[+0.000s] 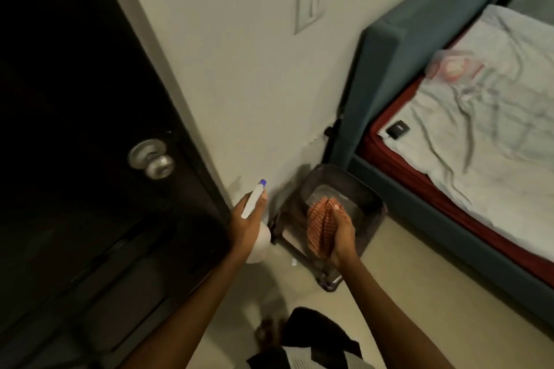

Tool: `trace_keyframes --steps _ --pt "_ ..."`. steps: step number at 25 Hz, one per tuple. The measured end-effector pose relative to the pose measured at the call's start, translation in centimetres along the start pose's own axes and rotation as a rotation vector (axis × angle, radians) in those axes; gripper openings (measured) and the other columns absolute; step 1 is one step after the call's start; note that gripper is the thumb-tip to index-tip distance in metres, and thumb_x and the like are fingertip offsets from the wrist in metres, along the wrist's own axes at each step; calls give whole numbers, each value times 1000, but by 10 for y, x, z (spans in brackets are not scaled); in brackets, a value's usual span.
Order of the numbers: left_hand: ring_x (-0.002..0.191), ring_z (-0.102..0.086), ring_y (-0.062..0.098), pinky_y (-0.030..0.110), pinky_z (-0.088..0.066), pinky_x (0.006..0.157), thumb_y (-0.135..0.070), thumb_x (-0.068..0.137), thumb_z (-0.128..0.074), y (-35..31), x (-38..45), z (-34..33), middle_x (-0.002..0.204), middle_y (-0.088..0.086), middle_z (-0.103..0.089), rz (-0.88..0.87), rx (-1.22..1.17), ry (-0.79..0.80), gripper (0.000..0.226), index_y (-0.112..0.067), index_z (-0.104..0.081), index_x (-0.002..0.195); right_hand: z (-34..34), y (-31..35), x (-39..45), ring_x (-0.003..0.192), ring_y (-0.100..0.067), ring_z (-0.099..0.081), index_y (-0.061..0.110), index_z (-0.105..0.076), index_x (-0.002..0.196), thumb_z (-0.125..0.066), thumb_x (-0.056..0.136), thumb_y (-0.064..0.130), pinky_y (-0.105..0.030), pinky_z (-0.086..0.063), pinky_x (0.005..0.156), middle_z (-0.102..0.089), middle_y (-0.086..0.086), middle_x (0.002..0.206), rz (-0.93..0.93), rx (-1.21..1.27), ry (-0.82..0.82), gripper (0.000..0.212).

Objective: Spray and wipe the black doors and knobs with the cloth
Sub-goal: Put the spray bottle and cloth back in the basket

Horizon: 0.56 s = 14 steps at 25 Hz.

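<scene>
A black door (75, 99) fills the left side, with a round silver knob (151, 159) at mid height. My left hand (247, 220) grips a white spray bottle (253, 199) with a purple nozzle tip, held just right of the door frame and pointing up toward the wall. My right hand (341, 234) holds a bunched orange checked cloth (319, 225) in front of me, apart from the door. Neither hand touches the door or the knob.
A cream wall with a light switch (310, 3) stands ahead. A dark bin (368, 198) sits on the floor at the wall's foot. A bed (479, 117) with a teal headboard and white sheet is on the right.
</scene>
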<state>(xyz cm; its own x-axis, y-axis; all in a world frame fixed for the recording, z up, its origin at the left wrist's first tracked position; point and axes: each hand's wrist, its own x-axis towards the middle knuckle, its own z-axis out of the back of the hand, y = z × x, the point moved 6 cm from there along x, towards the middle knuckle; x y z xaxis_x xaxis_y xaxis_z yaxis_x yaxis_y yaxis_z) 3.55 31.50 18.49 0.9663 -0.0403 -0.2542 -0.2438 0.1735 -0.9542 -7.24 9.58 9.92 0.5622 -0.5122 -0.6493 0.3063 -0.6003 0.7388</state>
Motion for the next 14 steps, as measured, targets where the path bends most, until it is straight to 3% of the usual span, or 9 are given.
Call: trace_keyframes --steps 3,5,8,9,11,14 --pt "78 -66 7 17 -46 67 -46 91 -68 -10 15 -64 80 -8 -71 -12 158 120 20 -26 -72 91 46 20 13 119 -30 -59 38 -44 143 -80 71 71 -56 -54 98 -55 -4 139 94 -144 -48 86" --pt "71 -64 11 20 -46 62 -63 89 -58 -14 33 -98 74 -6 -67 -88 318 190 43 -22 -70 85 60 35 23 121 -26 -57 39 -34 147 -88 73 56 -49 -56 98 -48 -1 142 132 -260 -30 94" --pt "72 -65 13 32 -57 66 -82 82 -40 -8 72 -152 78 -4 -69 -187 509 263 69 -20 -69 89 76 55 50 122 -22 -52 31 -25 150 -83 87 23 -20 -54 76 -41 1 140 161 -359 -51 85" --pt "74 -66 14 36 -60 70 -84 81 -40 -5 83 -166 80 -3 -70 -199 533 283 71 -20 -69 91 79 59 57 121 -21 -52 29 -25 148 -79 90 20 -17 -52 70 -41 0 139 162 -376 -65 80" --pt "76 -67 13 39 -62 74 -84 81 -41 12 109 -198 84 -5 -71 -185 583 314 70 -21 -68 93 86 65 84 118 -20 -54 27 -28 142 -71 96 21 -18 -51 71 -45 -2 137 137 -391 -93 64" --pt "81 -68 13 42 -62 78 -88 78 -42 43 139 -225 91 -8 -72 -109 656 308 64 -32 -66 99 91 68 122 115 -20 -59 25 -38 134 -58 104 29 -33 -54 91 -55 -1 131 93 -377 -117 36"
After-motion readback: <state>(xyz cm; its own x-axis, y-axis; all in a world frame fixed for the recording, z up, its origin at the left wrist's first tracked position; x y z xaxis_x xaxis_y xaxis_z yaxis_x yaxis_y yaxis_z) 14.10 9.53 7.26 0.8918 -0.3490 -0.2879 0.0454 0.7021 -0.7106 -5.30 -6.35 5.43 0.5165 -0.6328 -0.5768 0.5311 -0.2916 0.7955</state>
